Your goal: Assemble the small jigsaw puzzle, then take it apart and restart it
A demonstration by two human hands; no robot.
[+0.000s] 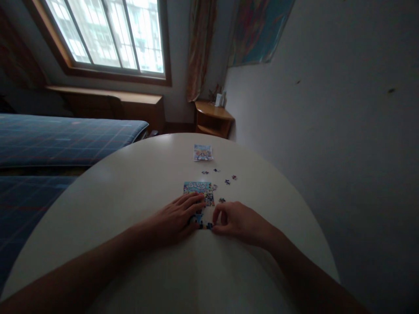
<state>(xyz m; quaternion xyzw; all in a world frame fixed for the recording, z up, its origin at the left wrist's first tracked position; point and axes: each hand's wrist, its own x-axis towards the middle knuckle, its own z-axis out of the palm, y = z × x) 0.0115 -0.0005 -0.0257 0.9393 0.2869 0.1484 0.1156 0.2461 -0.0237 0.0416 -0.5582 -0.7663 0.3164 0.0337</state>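
The partly assembled jigsaw puzzle (199, 188) lay flat near the middle of the round white table (137, 174). The left hand (176, 218) rested open on it, palm down, fingers spread over its lower half. The right hand (237, 221) was curled beside it, thumb and forefinger pinched on a puzzle piece (208, 226) at the puzzle's near edge. Loose pieces (227, 181) lay scattered just beyond, with a small picture card (203, 152) farther off. A blue plaid bed (65, 135) stood to the left, under the window (108, 35).
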